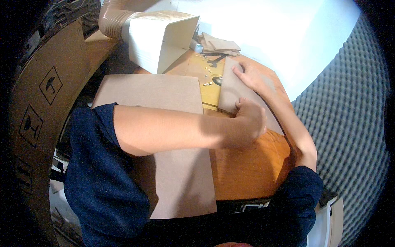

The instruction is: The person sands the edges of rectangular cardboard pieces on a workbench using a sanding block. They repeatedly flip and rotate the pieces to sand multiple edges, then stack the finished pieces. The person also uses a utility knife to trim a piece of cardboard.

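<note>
A smaller brown board [230, 81] lies at a slant over the right part of a yellow plate [211, 98] and the orange wooden tabletop [247, 169]. My right hand [248, 74] grips its far part, the thumb on top and most fingers out of sight. Reaching across from the left, my left hand [251, 119] is curled and blurred over the board's near part. Whether it pinches anything is hidden. A larger brown board [182, 176] lies flat under my left forearm. Beside the smaller board, a round opening [217, 80] with a metal centre shows in the plate.
An open-end wrench [216, 61] and several small brass-coloured pieces [207, 84] lie on the plate. Behind stand a white hood [146, 43] on a ribbed hose [112, 20] and stacked brown pieces [220, 44]. Cardboard [58, 71] borders the left, grey textured foam [342, 102] the right.
</note>
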Demonstrator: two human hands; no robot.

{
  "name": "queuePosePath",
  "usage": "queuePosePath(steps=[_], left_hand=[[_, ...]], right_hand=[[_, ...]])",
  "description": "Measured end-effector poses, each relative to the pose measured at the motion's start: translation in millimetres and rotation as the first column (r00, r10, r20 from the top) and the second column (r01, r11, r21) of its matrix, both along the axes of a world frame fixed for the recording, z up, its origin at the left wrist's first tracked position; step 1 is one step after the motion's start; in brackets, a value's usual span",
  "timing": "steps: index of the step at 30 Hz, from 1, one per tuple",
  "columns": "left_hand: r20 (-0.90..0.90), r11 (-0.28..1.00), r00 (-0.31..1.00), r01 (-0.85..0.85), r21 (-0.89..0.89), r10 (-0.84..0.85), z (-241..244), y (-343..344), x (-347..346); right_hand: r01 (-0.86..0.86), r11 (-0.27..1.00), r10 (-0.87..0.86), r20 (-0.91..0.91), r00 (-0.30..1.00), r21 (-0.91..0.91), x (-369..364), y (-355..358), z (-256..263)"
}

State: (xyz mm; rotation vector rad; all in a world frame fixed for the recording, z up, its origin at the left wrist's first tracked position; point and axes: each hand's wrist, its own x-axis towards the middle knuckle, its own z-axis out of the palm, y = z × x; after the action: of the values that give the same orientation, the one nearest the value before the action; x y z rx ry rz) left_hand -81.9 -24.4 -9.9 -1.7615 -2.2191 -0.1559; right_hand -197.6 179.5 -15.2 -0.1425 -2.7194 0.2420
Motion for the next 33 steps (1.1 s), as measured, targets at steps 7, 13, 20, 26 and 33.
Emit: queuePosePath(steps=[7, 13, 20, 26, 33], left_hand=[[-0.073, 0.994, 0.997, 0.025, -0.106, -0.033, 10, -10, 15], [0.004, 0.969, 0.999, 0.052, -0.24, -0.052, 24, -13, 31], [-0.059, 0.965, 0.991, 0.101, -0.242, -0.119, 27, -27, 44], [-0.13, 0.963, 0.979, 0.124, -0.237, -0.158, 22, -27, 55], [-0.14, 0.969, 0.969, 0.182, -0.165, -0.205, 21, -28, 65]], right_hand=[[0.011, 1.0, -0.01, 0.037, 0.999, -0.019, 22, -23, 6], [-0.039, 0.999, 0.039, -0.037, 0.999, -0.01, 33, -31, 2], [-0.112, 0.993, 0.116, -0.107, 0.987, 0.046, 55, -49, 5], [-0.144, 0.989, 0.144, -0.03, 0.989, 0.018, 69, -60, 10], [-0.147, 0.989, 0.148, -0.061, 0.987, 0.017, 87, -67, 8]])
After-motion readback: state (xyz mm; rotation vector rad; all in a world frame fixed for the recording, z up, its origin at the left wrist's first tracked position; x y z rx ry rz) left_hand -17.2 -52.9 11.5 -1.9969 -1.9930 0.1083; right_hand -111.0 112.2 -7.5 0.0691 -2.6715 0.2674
